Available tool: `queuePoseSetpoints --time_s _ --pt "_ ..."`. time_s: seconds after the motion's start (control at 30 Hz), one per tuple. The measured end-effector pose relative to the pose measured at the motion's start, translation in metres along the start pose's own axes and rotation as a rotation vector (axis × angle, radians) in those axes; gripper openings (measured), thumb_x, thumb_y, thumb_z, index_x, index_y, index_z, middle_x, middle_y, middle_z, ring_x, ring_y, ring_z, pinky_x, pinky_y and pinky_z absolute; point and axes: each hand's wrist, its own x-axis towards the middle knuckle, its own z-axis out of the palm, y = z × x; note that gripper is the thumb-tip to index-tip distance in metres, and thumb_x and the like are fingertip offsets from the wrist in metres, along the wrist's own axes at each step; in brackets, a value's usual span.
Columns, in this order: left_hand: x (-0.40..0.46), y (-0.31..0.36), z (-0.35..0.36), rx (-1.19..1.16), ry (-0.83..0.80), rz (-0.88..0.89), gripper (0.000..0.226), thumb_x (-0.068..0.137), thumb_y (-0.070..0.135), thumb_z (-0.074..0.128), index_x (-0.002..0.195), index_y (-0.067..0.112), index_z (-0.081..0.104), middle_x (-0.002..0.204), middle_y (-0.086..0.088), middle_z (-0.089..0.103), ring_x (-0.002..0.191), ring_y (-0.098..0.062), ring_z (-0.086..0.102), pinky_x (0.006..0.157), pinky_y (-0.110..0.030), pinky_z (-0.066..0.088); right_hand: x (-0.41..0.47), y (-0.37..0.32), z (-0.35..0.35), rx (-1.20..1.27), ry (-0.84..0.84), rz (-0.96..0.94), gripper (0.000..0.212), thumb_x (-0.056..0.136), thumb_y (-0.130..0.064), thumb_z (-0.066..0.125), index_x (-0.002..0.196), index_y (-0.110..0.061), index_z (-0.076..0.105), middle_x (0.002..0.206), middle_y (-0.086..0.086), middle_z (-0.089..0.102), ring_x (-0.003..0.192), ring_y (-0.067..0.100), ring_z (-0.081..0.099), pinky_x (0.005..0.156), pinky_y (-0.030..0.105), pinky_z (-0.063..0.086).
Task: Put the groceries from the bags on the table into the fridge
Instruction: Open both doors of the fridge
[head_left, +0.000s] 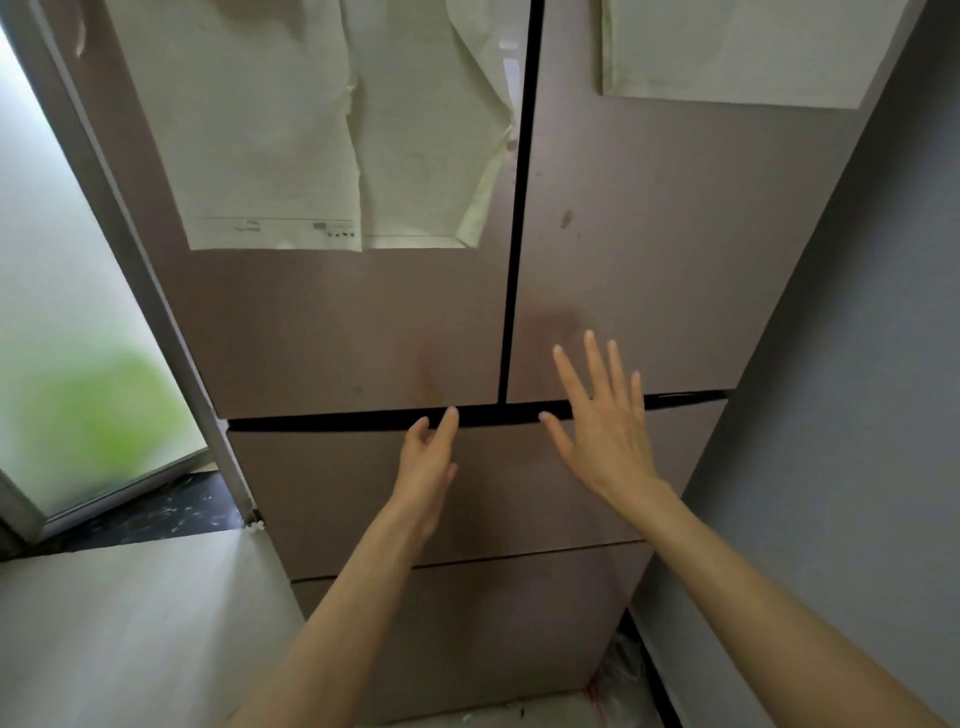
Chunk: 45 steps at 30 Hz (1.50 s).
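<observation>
While both hands reach toward the fridge (363, 322), neither holds anything. The left hand (428, 457) lies edge-on with straight fingers, its fingertips (451, 413) at the dark horizontal gap under the upper left door (322, 332); whether they hook that edge cannot be told. The right hand (605, 428) is spread flat, fingers apart, over the lower corner of the upper right door (649, 249) and the top of the drawer front (337, 493) beneath; contact with the surface cannot be confirmed.

Risk, judged from this pose: if the left fingertips catch only the thin lip, they may slip off as the door seal resists. A right palm bearing on the neighbouring door or drawer would brace the body but could also hold a panel shut if it presses the wrong one. A swinging left door may also strike the pale frame (171, 332) standing just beside the fridge.

Containers: the fridge is fully closed, so its contents are hidden. Two upper doors meet at a vertical seam; two drawer fronts lie below. Paper sheets (291, 145) hang on the left door and another sheet (737, 47) on the right. The grocery bags and the tabletop are out of view, and no groceries appear.
</observation>
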Motion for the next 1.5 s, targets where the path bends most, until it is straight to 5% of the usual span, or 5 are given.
queuePoseSetpoints --time_s 0.13,0.33,0.67,1.07,1.5 --pt "0.028 0.015 0.027 -0.474 0.024 -0.121 0.066 0.092 0.036 0.051 0.143 0.003 0.026 0.149 -0.017 0.030 0.134 -0.028 0.037 0.109 -0.040 0.032 0.049 0.012 0.006 -0.053 0.153 -0.045 0.080 0.088 -0.040 0.058 0.150 -0.025 0.010 0.157 0.011 -0.003 0.144 0.034 -0.003 0.111 0.056 0.002" --pt "0.051 0.019 0.043 -0.821 0.139 -0.145 0.075 0.086 0.035 0.060 0.143 0.000 0.026 0.150 -0.018 0.027 0.139 -0.029 0.028 0.108 -0.041 0.034 0.064 0.028 0.040 -0.116 0.291 -0.088 0.092 0.082 -0.048 0.061 0.149 -0.029 0.002 0.156 0.007 -0.001 0.143 0.030 -0.008 0.110 0.062 0.005" --pt "0.038 0.017 0.046 -0.816 0.186 -0.114 0.051 0.086 0.026 0.064 0.127 -0.001 0.047 0.139 -0.021 0.043 0.130 -0.028 0.042 0.104 -0.039 0.042 0.065 0.024 0.037 -0.133 0.293 -0.057 0.085 0.080 -0.046 0.062 0.149 -0.025 0.017 0.156 0.016 0.012 0.142 0.037 0.006 0.107 0.064 0.014" --pt "0.028 0.020 0.036 -0.757 0.151 -0.171 0.046 0.087 0.023 0.063 0.125 -0.001 0.050 0.134 -0.020 0.049 0.127 -0.028 0.046 0.102 -0.036 0.044 0.062 0.011 0.034 -0.159 0.270 0.031 0.093 0.075 -0.039 0.073 0.146 -0.028 0.014 0.156 0.016 0.014 0.142 0.040 0.015 0.103 0.064 0.032" --pt "0.025 0.020 0.032 -0.721 0.187 -0.205 0.046 0.086 0.021 0.065 0.122 -0.005 0.052 0.119 -0.018 0.059 0.114 -0.026 0.057 0.097 -0.035 0.048 0.063 0.011 0.037 -0.191 0.283 0.043 0.094 0.075 -0.040 0.072 0.146 -0.028 0.013 0.155 0.018 0.015 0.141 0.042 0.016 0.103 0.062 0.033"
